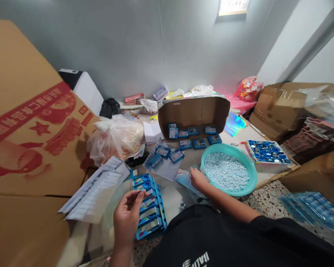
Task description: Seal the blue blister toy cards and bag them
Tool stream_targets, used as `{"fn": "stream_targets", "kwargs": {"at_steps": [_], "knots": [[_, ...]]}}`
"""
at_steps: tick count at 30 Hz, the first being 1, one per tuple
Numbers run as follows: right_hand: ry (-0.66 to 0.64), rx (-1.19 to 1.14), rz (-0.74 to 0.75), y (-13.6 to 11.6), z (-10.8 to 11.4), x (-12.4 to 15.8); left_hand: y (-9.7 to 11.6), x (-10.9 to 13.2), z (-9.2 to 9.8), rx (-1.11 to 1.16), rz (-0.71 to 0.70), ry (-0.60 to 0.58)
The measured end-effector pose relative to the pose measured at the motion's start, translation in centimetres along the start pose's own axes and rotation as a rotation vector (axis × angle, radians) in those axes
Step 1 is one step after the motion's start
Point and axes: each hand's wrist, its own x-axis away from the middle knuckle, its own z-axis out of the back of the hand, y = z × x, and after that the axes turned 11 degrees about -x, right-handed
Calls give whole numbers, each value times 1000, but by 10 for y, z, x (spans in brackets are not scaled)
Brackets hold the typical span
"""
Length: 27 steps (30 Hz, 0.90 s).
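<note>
My left hand [129, 207] is closed, thumb against fingertips, over a row of blue printed packs [150, 213] with round blue parts. Whatever is in that pinch is too small to name. Between basin and loose papers, my right hand [198, 179] has its fingers curled on a clear plastic bag [186, 178]; the fingertips are partly hidden. Right beside it stands a turquoise basin [252, 177] holding many small pale blue and white pieces [225, 170]. Several small blue boxes [176, 155] lie on white papers farther back.
An open cardboard box [193, 111] lies on its side, blue boxes at its mouth. A tray of blue round parts [267, 151] sits right of the basin. Left are a filled plastic bag [119, 137], stacked white sheets [96, 193] and a large carton [30, 148]; more cartons [278, 105] stand right.
</note>
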Motion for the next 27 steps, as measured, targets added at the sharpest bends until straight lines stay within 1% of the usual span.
{"fn": "stream_targets", "kwargs": {"at_steps": [2, 3, 5, 7, 8, 9, 11, 12, 14, 16, 18, 19, 21, 23, 25, 27], "knots": [[-2, 1, 53, -6, -10, 6, -5, -3, 10, -13, 24, -41], [-13, -11, 98, -14, -13, 9, -7, -3, 14, -25, 29, -66], [-67, -48, 210, -39, -19, 14, -11, -4, 17, -79, 26, -122], [-182, -139, 335, -69, -24, 18, -15, -4, 16, -139, 9, -185], [-264, -216, 389, -84, -27, 18, -17, -5, 15, -154, -6, -213], [-362, -330, 412, -97, -30, 17, -20, -6, 13, -158, -22, -231], [-526, -491, 379, -115, -37, 12, -24, -9, 10, -139, -53, -246], [-574, -542, 330, -120, -41, 8, -26, -11, 9, -126, -70, -246], [-617, -603, 213, -124, -48, 1, -28, -15, 9, -104, -99, -250], [-633, -693, 107, -123, -55, -3, -29, -18, 10, -95, -122, -265], [-625, -795, 30, -120, -62, -4, -28, -20, 10, -100, -128, -293], [-592, -842, 3, -119, -65, -3, -27, -21, 10, -100, -122, -307], [-481, -923, -29, -119, -70, -1, -26, -24, 9, -89, -91, -313], [-339, -1024, -44, -122, -71, 1, -24, -28, 8, -78, -30, -312], [-230, -1117, -53, -125, -69, 2, -24, -33, 9, -72, 62, -370], [-169, -1177, -66, -128, -65, 2, -26, -38, 11, -67, 145, -436]]}}
